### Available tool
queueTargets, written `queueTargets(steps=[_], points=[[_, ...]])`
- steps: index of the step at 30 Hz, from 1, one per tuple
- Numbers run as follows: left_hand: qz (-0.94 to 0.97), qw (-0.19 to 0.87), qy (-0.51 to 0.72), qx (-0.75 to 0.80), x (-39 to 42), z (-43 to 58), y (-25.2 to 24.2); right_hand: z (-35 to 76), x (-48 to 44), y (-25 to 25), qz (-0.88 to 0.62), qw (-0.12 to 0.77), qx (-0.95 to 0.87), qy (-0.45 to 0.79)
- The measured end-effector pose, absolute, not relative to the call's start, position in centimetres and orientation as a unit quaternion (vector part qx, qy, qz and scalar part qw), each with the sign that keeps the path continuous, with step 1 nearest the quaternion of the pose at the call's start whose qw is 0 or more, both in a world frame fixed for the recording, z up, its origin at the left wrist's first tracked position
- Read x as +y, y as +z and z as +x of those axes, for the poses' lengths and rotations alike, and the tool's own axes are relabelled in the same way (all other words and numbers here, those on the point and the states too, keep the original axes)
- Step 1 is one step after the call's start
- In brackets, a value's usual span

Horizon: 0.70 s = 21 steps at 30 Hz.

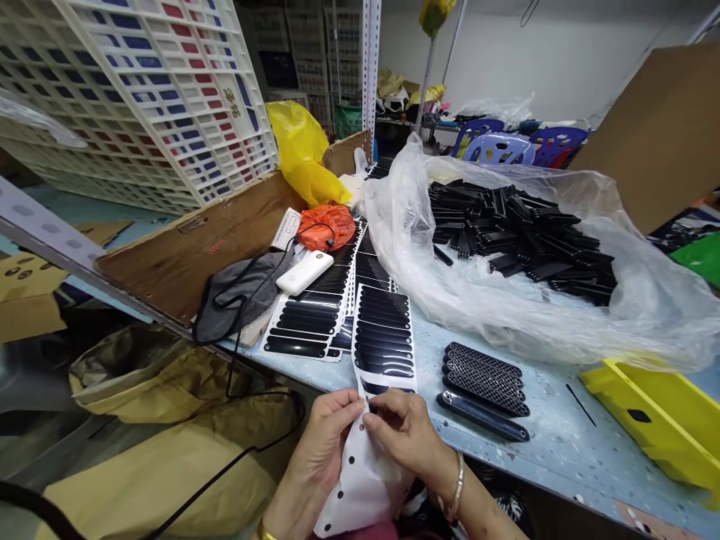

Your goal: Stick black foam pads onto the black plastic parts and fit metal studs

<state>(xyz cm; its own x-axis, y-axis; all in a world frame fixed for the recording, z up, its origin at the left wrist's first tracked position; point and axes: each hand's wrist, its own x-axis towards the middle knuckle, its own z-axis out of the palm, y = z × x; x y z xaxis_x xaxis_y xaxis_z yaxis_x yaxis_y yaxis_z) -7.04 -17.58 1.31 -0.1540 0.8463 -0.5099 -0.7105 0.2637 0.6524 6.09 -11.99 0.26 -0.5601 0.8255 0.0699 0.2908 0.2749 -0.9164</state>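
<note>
A white backing sheet with rows of black strip stickers [383,330] hangs over the table's front edge. My left hand [329,427] pinches the sheet's left side near the lowest sticker. At the right side of that same spot, my right hand [408,431] has thumb and fingertips pressed together; whether a sticker's end is between them is hidden. Below my hands the bare part of the sheet [360,480] shows a line of dark holes. To the right lie several patterned black strips [484,375] side by side, with one smooth black strip [482,417] in front.
Black pieces [523,232] are heaped in a clear plastic bag [416,225]. A yellow bin [658,420] stands at right. More sticker sheets [304,319], a white power bank [305,272], a grey cloth [241,289] and an orange bag [326,227] lie left. A black cable [230,367] hangs down.
</note>
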Motion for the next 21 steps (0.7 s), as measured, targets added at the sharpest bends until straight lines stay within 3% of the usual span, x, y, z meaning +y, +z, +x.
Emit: queueTargets(steps=[5, 10, 15, 21], points=[[0.088, 0.619, 0.598, 0.502, -17.4, -6.7, 1.0, 5.5, -11.5, -0.4, -0.431, 0.314, -0.632, 0.563], [0.136, 0.513, 0.576, 0.622, -18.0, -7.5, -0.3, 7.7, -9.8, 1.4, -0.447, 0.385, -0.479, 0.650], [0.228, 0.434, 0.507, 0.709, -18.3, -8.6, -1.4, 14.6, -8.0, 5.6, -0.448, 0.479, -0.362, 0.662], [0.326, 0.358, 0.467, 0.739, -18.2, -7.9, -0.2, 19.2, -9.2, 7.5, -0.392, 0.506, -0.358, 0.679]])
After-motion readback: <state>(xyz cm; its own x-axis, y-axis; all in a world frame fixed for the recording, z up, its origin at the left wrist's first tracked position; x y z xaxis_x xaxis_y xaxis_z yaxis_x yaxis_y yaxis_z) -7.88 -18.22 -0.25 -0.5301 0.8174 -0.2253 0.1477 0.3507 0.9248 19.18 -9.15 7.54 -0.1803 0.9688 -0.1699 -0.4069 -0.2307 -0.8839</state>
